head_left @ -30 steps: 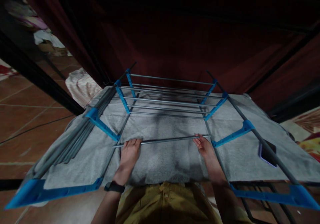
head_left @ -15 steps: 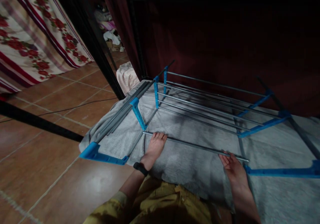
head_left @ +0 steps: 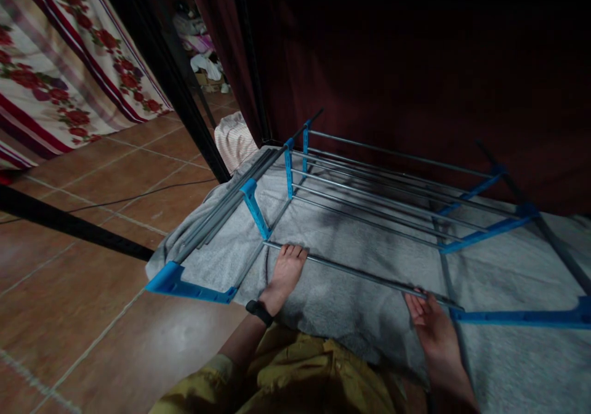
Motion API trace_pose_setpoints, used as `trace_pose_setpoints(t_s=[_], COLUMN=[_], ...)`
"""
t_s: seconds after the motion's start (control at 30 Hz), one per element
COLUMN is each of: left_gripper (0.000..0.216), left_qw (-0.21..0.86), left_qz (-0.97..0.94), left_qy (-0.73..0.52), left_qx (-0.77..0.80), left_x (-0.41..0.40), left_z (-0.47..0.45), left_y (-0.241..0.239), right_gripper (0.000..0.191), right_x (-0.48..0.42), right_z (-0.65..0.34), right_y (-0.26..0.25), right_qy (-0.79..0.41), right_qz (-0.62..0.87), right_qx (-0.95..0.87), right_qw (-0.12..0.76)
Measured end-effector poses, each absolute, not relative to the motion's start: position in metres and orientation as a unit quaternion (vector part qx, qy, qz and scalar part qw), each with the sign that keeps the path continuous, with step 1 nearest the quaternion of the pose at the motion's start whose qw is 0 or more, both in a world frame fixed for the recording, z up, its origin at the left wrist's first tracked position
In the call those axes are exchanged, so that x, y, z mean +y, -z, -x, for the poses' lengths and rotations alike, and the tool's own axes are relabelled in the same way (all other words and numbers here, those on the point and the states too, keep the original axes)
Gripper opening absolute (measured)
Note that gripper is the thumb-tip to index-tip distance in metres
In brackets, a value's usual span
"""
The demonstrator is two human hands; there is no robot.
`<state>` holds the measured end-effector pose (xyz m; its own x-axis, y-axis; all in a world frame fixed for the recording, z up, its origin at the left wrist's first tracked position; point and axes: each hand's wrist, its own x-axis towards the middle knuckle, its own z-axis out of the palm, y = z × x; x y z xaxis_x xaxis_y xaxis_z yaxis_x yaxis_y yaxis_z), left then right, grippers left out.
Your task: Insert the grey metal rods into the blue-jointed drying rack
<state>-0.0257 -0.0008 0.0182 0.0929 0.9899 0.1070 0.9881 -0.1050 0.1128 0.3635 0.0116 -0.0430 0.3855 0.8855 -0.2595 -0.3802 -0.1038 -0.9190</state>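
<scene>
Both my hands hold a thin grey metal rod (head_left: 360, 274) across a grey towel (head_left: 341, 312). My left hand (head_left: 284, 274), with a black wrist band, has its fingers curled over the rod's left end, beside a blue plastic bracket (head_left: 255, 208). My right hand (head_left: 429, 325) is palm up, its fingers closed around the rod's right end near a blue side bar (head_left: 517, 317). Beyond the rod, a rack section of several parallel grey rods (head_left: 369, 186) sits between blue brackets.
A bundle of loose grey rods (head_left: 221, 214) lies along the towel's left edge. To the left are brown floor tiles (head_left: 92, 266), a black pole (head_left: 69, 223), a thin cable (head_left: 138, 197) and a floral curtain (head_left: 55, 75). A dark red curtain (head_left: 392, 63) hangs behind.
My view has swung to the left, bringing the floor and floral curtain in. Both hands stay on the rod; its right end has sunk slightly toward the blue side bar.
</scene>
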Motion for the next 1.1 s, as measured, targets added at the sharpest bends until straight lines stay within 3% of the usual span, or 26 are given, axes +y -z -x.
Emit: trace_pose_setpoints(t_s=[0.5, 0.93, 1.1], left_gripper=[0.043, 0.033, 0.031], left_qw=[0.023, 0.048, 0.074], left_qz=[-0.751, -0.760, -0.714], left_qy=[-0.091, -0.204, -0.328], left_qx=[0.654, 0.616, 0.614], left_x=[-0.010, -0.008, -0.023], left_z=[0.055, 0.027, 0.004], left_y=[-0.009, 0.004, -0.005], right_gripper=[0.017, 0.020, 0.017], right_x=[0.020, 0.047, 0.057], right_z=[-0.327, -0.328, -0.338], right_y=[0.004, 0.018, 0.023], right_qy=[-0.582, -0.607, -0.590], right_qz=[0.446, 0.426, 0.436], right_qx=[-0.124, -0.133, -0.100], right_qw=[0.669, 0.658, 0.672])
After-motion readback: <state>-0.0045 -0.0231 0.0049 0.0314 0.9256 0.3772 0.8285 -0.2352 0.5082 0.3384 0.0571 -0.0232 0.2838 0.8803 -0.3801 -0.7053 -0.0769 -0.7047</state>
